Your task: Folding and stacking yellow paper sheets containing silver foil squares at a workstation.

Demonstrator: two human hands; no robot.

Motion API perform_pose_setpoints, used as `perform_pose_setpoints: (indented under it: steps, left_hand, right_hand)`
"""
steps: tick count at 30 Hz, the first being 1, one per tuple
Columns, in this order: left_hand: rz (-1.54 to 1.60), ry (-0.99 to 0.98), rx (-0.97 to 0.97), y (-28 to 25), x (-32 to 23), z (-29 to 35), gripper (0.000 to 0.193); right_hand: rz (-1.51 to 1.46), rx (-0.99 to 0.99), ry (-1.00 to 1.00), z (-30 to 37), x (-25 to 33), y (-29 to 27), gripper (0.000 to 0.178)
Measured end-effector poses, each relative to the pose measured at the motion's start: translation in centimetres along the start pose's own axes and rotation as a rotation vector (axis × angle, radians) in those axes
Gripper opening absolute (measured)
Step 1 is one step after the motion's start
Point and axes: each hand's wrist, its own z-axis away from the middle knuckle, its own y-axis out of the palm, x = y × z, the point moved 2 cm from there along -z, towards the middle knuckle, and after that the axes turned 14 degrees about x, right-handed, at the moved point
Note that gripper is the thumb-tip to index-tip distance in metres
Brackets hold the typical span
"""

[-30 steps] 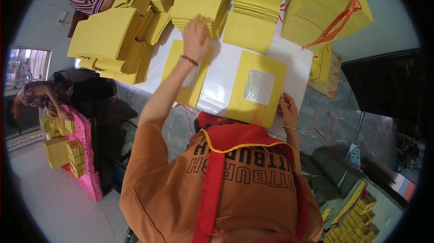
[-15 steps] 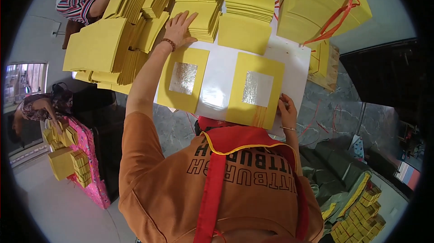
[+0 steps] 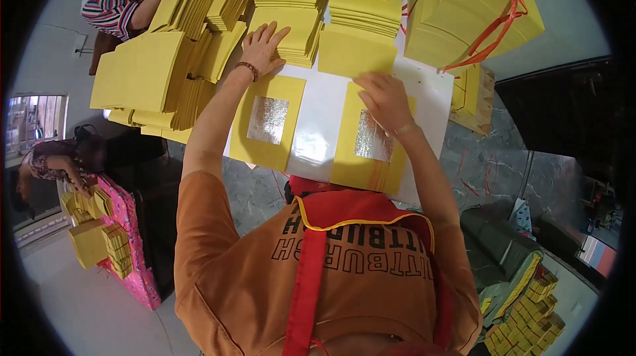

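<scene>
My left hand [image 3: 263, 48] lies with fingers spread on the near edge of a stack of yellow paper [image 3: 301, 21]. Below it rests a yellow sheet [image 3: 240, 147] with a silver foil square [image 3: 269, 119] in its middle. My right hand [image 3: 385, 99] is over the upper part of a second yellow sheet [image 3: 351, 169], beside its foil square [image 3: 372, 141]. Its fingers bend toward the left and are smeared by motion, so whether they pinch anything is unclear. Just beyond that hand lies another yellow stack [image 3: 358, 51].
A white table [image 3: 315, 117] bears the paper. Tall yellow piles [image 3: 136, 71] stand at left, and a bundle tied with red ribbon [image 3: 457, 18] at far right. A person in a striped top [image 3: 116, 8] is at far left. A green sofa [image 3: 497, 243] stands at lower right.
My right hand has moved from the right sheet's lower right edge up and across to its upper part. My left hand stays on the stack, nearly unmoved.
</scene>
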Motion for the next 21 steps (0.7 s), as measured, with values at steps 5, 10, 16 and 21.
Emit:
perform_pose_setpoints:
  steps: [5, 10, 16, 21]
  left_hand:
    - [-0.077, 0.014, 0.089, -1.1, 0.0, -0.2, 0.083]
    - [-0.057, 0.039, 0.161, -3.5, 0.3, -0.4, 0.077]
    - [0.152, 0.034, -0.078, -6.6, 0.4, -2.3, 0.077]
    - [1.216, 0.012, -0.395, -13.2, 3.5, -5.1, 0.047]
  right_hand:
    - [0.227, 0.150, 0.213, -4.6, -5.6, 4.7, 0.038]
    - [0.190, 0.303, 0.277, -5.1, -7.8, 6.0, 0.049]
    - [0.146, 0.341, 0.314, -4.9, -8.1, 6.4, 0.053]
    - [0.160, 0.364, 0.324, -5.4, -8.1, 6.0, 0.058]
